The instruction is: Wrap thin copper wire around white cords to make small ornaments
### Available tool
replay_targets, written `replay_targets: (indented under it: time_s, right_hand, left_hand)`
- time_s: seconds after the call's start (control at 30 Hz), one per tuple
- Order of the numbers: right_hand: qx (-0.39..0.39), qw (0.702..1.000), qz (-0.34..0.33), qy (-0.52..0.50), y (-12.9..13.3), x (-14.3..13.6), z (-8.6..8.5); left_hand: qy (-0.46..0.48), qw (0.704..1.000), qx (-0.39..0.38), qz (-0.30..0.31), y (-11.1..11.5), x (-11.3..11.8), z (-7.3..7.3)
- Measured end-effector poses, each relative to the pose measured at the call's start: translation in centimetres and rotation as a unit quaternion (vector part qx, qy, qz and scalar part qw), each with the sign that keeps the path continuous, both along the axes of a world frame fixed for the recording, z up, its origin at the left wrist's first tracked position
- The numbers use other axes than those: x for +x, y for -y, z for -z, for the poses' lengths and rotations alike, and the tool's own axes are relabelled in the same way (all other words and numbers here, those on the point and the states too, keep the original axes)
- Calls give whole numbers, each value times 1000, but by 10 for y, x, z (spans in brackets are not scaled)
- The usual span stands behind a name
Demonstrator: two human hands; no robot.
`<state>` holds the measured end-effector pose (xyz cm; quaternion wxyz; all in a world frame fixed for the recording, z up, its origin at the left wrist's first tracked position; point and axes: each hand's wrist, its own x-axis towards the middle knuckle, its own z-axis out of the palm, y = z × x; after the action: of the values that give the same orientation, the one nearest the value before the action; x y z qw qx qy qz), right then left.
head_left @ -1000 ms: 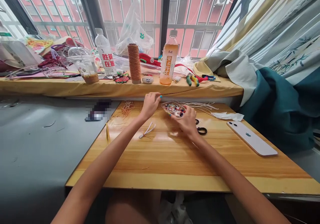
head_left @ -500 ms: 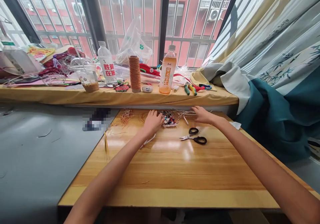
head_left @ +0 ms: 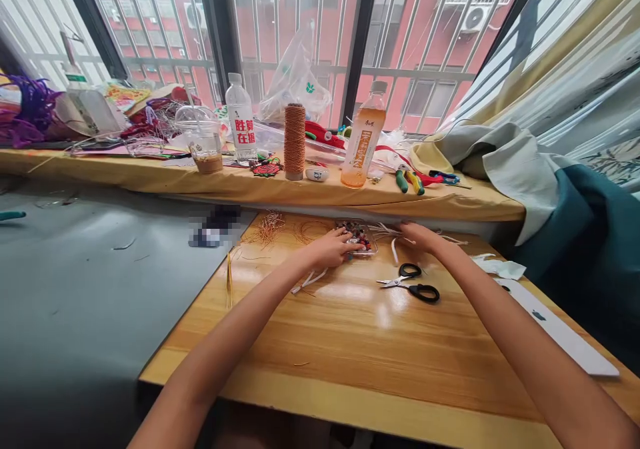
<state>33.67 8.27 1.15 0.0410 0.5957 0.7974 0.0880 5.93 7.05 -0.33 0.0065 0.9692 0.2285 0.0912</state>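
My left hand (head_left: pixel 334 247) reaches over the near left side of a clear box of mixed beads (head_left: pixel 370 243). Its fingers stretch out onto the beads and hide part of them. To the right, my right hand (head_left: pixel 421 235) lies over a bundle of thin white strips (head_left: pixel 384 229) at the table's back edge. Its thumb and fingers look apart, though the tips are partly hidden among the strips. Scissors with black handles (head_left: pixel 409 283) lie spread on the wood between my arms. Another white strip (head_left: pixel 309 281) rests below my left wrist.
Copper-coloured wire (head_left: pixel 270 227) and gold tweezers (head_left: pixel 229 281) lie left on the wooden table (head_left: pixel 340 342). A white Apple device (head_left: pixel 550 325) lies by my right forearm. The ledge behind bears a tea bottle (head_left: pixel 364 139), a cord spool (head_left: pixel 295 142), a plastic cup (head_left: pixel 206 149) and pliers (head_left: pixel 409 181).
The view has swung, shifting the scene rightward and bringing the white device into sight. My left hand has slid toward the near side of the bead box. My right hand stays at the strips.
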Motion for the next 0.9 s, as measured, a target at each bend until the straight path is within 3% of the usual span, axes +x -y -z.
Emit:
replay_targets:
  time_s: [0.13,0.27,0.4,0.53,0.63,0.73,0.8,0.9]
  right_hand:
    - [20,999,13,49,18,-3,7]
    - [44,997,14,69,31,-7,7]
    - [70,996,-29,51,45,-18,-9]
    - [161,982,-99,22,69,-26,-29]
    - [214,972,-100,-11,82,-20,-42]
    - [300,945,-71,-111,88,-6,-59]
    - [360,918,-25,-164,92,3,-74]
    - [396,906,-2,-152,104,8,-105]
  left_hand:
    - [-12,1000,-10,16,-4,3,-6]
    - [18,998,-62,-6,-14,8,-8]
    - [43,994,-94,-26,-27,16,-6]
    - [60,993,-92,-36,-29,13,-7]
    - [91,992,-70,-50,-22,-5,-15]
    - [115,990,-30,-76,-7,-37,-24]
    - [112,991,1,-80,6,-63,-28]
    - [100,989,42,-103,30,-102,-28]
